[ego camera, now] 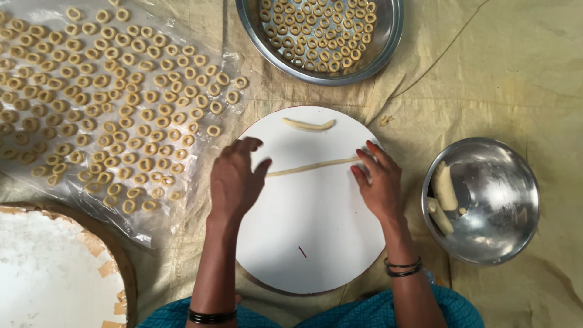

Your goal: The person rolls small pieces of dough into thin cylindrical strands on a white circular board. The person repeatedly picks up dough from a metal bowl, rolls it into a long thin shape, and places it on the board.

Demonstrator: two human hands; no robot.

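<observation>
A thin dough rope (313, 166) lies across the round white board (310, 243), being rolled out, it seems: the left hand (235, 179) lies flat and open on one end, the right hand (378, 182) open with fingertips on the other, neither gripping. Even pressure looks needed next. A shorter piece (308, 125) lies beyond; dough rings (109, 103) cover plastic sheet, two steel bowls (486, 243) sit on tan cloth (522, 79).

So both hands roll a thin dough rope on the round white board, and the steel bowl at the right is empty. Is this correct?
Not quite. The head view shows the steel bowl holding dough pieces. The rest stands: left hand and right hand are on the thin dough rope on the round white board.
</observation>
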